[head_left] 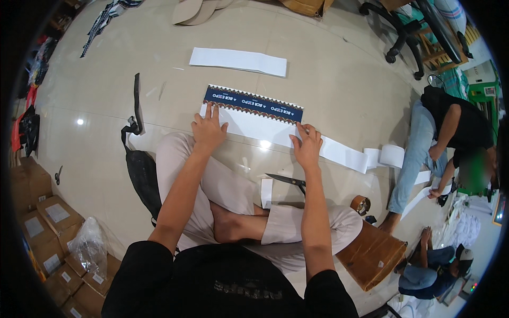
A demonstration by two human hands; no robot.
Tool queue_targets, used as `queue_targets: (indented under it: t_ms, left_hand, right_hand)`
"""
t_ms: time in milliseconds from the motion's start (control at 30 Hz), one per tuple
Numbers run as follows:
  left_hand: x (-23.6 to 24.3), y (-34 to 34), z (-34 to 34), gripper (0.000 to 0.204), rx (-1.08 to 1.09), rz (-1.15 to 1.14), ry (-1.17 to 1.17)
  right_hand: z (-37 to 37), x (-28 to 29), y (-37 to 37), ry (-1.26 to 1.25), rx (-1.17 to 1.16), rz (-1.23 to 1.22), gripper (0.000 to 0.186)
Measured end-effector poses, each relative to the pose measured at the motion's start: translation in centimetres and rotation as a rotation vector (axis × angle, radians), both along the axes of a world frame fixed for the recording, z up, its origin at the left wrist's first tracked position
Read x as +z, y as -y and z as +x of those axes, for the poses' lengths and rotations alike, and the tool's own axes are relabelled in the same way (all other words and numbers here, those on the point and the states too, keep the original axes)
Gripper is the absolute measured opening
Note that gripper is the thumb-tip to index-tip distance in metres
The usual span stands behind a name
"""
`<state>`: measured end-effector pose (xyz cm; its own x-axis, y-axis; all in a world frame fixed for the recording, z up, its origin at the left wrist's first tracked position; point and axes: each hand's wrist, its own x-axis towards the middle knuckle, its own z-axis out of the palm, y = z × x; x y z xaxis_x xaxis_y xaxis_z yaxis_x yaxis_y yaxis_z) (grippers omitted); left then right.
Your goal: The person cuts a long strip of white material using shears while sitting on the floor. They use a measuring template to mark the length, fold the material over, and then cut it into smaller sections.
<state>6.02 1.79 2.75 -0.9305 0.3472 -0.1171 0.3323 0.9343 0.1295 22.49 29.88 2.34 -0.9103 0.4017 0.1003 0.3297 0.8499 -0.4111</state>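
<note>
A navy printed strip (pixel 253 104) with a patterned zigzag border lies on the floor before me, along the far edge of a long white strip (pixel 254 127). My left hand (pixel 209 130) rests on the left end of both, fingers stretched out and thumb apart. At the right end of the printed strip, my right hand (pixel 307 147) touches the white band with its fingers and thumb apart. The white band runs on past that hand toward a white roll (pixel 392 156). Black-handled scissors (pixel 286 179) and a small white piece (pixel 266 193) lie nearer my legs.
Farther off lies a stack of white strips (pixel 238 61). A black bag (pixel 142 177) sits by my left knee; brown tape (pixel 360 204) and a brown cardboard piece (pixel 371 254) are at right. Cartons (pixel 58 212) stand at left. Two people sit at right; an office chair (pixel 405 37) stands beyond.
</note>
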Motion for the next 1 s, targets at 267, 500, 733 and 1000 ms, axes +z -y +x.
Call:
queue_targets:
  t_ms: [267, 500, 733, 1000]
  left_hand:
    - [-0.4, 0.1, 0.1, 0.073, -0.007, -0.013, -0.057]
    - [-0.9, 0.6, 0.1, 0.073, -0.001, 0.002, -0.054]
    - [-0.1, 0.1, 0.0, 0.074, 0.014, -0.041, 0.013]
    - [0.7, 0.3, -0.1, 0.072, 0.008, -0.03, 0.066]
  right_hand:
    - [-0.1, -0.1, 0.2, 0.026, -0.011, -0.008, 0.047]
    - [-0.3, 0.0, 0.6, 0.014, 0.006, 0.01, 0.046]
    - [-0.1, -0.5, 0.3, -0.01, 0.001, -0.004, 0.046]
    - [-0.1, -0.5, 0.4, -0.031, 0.001, 0.044, 0.044]
